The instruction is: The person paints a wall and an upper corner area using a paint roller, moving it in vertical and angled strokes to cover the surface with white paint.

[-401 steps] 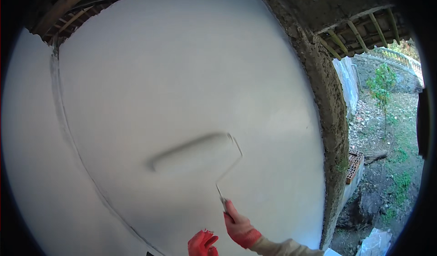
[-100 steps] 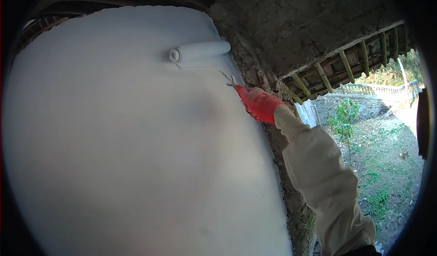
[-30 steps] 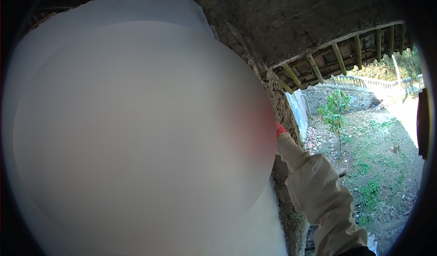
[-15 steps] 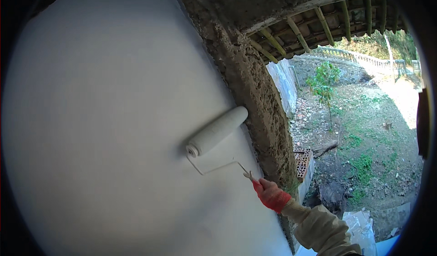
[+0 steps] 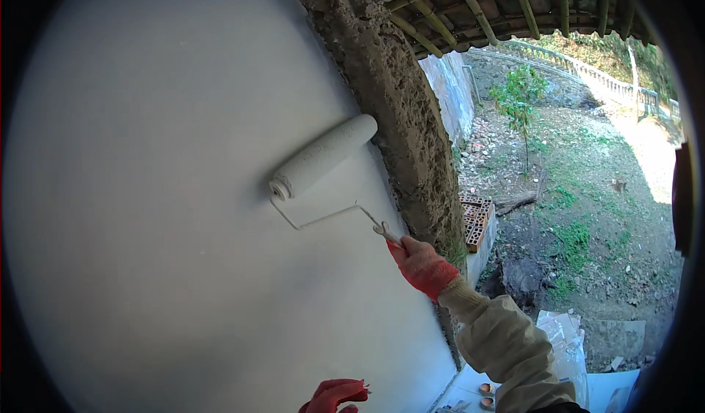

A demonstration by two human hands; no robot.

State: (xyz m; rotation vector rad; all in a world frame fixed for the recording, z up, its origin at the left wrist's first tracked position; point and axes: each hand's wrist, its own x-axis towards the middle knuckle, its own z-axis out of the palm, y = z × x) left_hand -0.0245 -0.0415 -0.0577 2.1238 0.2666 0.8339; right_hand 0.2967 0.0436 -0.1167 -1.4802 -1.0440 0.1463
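My right hand [image 5: 424, 265], in a red glove with a tan sleeve behind it, is closed around the handle of a paint roller [image 5: 323, 157]. The roller's pale sleeve lies slanted on a smooth white wall [image 5: 161, 193], its upper end close to the rough edge of the plaster. Its thin wire frame bends down to the grip in my fist. At the bottom edge my left hand [image 5: 336, 396], also red-gloved, is partly cut off. Its fingers are loosely curved and apart, with nothing seen in them.
Rough brown masonry [image 5: 411, 127] borders the wall on the right. Bamboo rafters carry a tiled roof [image 5: 507, 9] above. Outside lie hollow bricks [image 5: 477, 221], a small tree [image 5: 520, 97] and patchy ground. Clear plastic sheeting [image 5: 564, 347] sits beyond my right arm.
The roller and my right hand now appear higher and further left in view. The surroundings have shifted up too. My left hand has come into view at the bottom.
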